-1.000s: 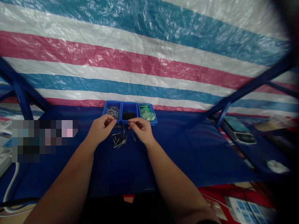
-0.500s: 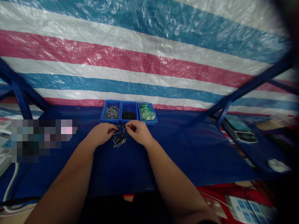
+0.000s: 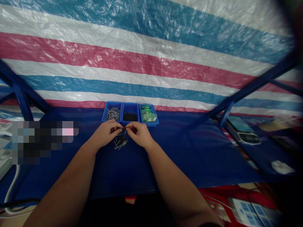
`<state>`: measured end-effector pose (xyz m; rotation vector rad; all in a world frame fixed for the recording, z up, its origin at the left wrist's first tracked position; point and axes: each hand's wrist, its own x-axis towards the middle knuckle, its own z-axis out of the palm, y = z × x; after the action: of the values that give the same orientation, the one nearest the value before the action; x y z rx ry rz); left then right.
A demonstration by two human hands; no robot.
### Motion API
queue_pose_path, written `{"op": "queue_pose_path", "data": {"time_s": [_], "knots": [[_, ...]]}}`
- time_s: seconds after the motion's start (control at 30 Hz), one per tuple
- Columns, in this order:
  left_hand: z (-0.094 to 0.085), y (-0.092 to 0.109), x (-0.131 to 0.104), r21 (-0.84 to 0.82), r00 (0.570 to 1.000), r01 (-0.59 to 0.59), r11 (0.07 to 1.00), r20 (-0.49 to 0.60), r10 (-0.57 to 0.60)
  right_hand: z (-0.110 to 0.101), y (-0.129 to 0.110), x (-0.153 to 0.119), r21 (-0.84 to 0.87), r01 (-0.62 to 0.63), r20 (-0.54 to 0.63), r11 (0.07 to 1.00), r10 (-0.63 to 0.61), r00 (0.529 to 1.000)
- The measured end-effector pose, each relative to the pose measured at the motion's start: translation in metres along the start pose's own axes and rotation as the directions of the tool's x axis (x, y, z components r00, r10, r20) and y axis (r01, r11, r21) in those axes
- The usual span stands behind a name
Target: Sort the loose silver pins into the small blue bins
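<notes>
Your left hand (image 3: pixel 105 134): it rests low over the blue table (image 3: pixel 189 151), the fingers curled in, thumb and forefinger pinched together at the tip. Something small and thin seems to be between them, but it is too small to tell surely.
Your right hand (image 3: pixel 139 134): it is just beside the left one, the fingertips of both almost meeting. It is also closed in a pinch; what it holds I cannot tell.
Loose nails (image 3: pixel 120 143): a small heap of thin metal nails lies on the table directly under and between your two hands, some crossing each other.
Left bin (image 3: pixel 113 114): a blue tray behind your hands, it holds silver nails.
Middle bin (image 3: pixel 130 115): it touches the left bin and holds small dark pieces.
Right bin (image 3: pixel 148 116): it is the last of the row and holds green and white packets.
Scale (image 3: pixel 243 134): it stands well apart, on the right side.
Striped tarp (image 3: pixel 151 63): it hangs behind the table, in blue, white and red bands.
</notes>
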<state>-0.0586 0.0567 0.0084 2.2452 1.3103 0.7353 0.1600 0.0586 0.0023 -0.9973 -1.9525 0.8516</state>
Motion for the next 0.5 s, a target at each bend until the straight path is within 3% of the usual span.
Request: {"op": "queue_pose_path", "data": {"time_s": [0.23,0.37,0.5], "knots": [[0.009,0.014,0.0,-0.142,0.975,-0.138,0.98,-0.194,0.109,0.013,0.005,0.001,0.309,-0.052,-0.059,0.95,0.074,0.996],[0.009,0.013,0.0,-0.162,0.97,-0.176,0.971,-0.194,0.144,0.017,0.013,0.004,0.467,-0.127,-0.008,0.875,0.147,0.989],[0.007,0.012,0.001,-0.157,0.979,-0.161,0.974,-0.153,0.137,0.019,0.015,0.006,0.484,-0.137,-0.001,0.864,0.157,0.988]]}}
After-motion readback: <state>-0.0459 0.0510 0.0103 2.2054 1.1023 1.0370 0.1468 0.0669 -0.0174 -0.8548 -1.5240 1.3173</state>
